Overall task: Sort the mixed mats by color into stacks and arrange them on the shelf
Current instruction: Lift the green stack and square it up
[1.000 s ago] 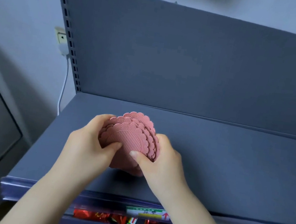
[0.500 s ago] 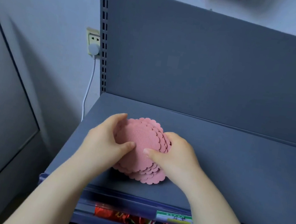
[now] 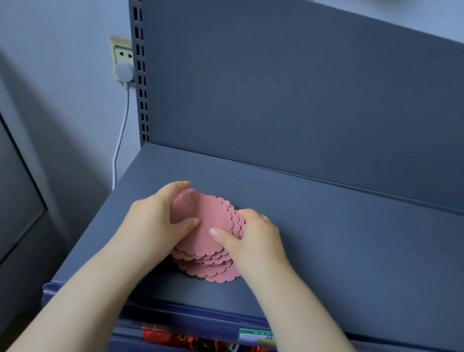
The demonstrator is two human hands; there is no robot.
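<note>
Left hand (image 3: 154, 221) and right hand (image 3: 257, 240) grip the pink mats (image 3: 209, 217) on the grey shelf (image 3: 361, 270); wall socket (image 3: 122, 54) to its left.

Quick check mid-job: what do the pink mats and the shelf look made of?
The pink mats are probably soft silicone or rubber: matte, finely ribbed faces, scalloped edges, no gloss. The shelf is likely painted sheet metal: smooth grey-blue satin surface, thin front edge, and a slotted upright at its left.
</note>
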